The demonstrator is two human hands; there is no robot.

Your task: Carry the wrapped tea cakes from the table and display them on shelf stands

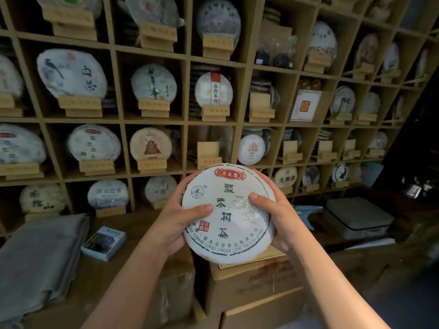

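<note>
A round tea cake (228, 212) in white paper with dark characters and a red label sits upright between both hands, in front of the shelf. My left hand (180, 214) grips its left edge, thumb across the face. My right hand (273, 214) grips the right edge, thumb on the front. Just above the cake, a wooden stand (208, 155) in a shelf compartment holds nothing. More bare stands (261, 108) show to the right. Many other compartments hold wrapped cakes on stands.
The wooden grid shelf (185, 122) fills the wall ahead. Cardboard boxes (249, 288) stand below my hands. A folded grey cloth (40, 262) and a small blue box (103, 243) lie at the left. A grey case (356, 217) lies at the right.
</note>
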